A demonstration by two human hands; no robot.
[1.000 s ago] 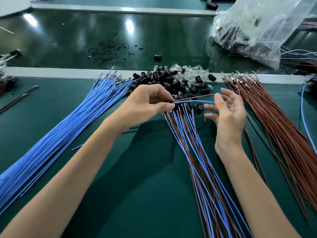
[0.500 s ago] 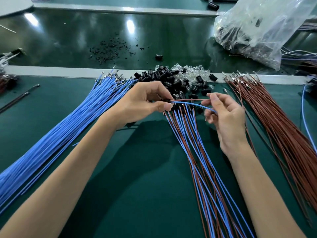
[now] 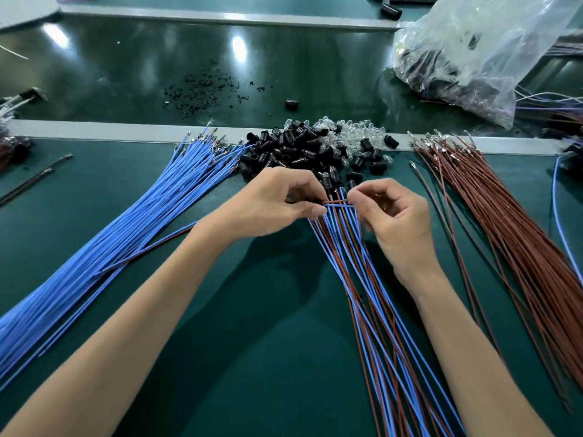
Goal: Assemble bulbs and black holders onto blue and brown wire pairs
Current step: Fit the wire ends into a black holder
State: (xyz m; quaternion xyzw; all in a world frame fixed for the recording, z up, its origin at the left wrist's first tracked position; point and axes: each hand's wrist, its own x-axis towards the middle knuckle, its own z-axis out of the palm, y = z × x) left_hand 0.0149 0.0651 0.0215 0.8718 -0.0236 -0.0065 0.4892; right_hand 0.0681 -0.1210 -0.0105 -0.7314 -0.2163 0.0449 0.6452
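Observation:
My left hand (image 3: 277, 200) and my right hand (image 3: 391, 212) meet above the middle bundle of paired blue and brown wires (image 3: 378, 310). Between them runs a short stretch of one blue and brown wire pair (image 3: 337, 203), pinched at each end by thumb and fingers. Its tail trails out to the left under my left wrist. Just behind the hands lies a heap of black holders (image 3: 290, 149) with clear bulbs (image 3: 356, 134) mixed in at its far side. What sits inside my left fingers is hidden.
A fan of loose blue wires (image 3: 132, 222) lies on the left and a fan of brown wires (image 3: 504, 222) on the right. A clear plastic bag (image 3: 473, 48) lies at the back right. Black crumbs (image 3: 205, 89) dot the belt beyond the grey rail (image 3: 94, 129).
My right hand has slid left along the wire pair and curled its fingers, closing the gap to my left hand. The pair's tail now trails left under my left wrist.

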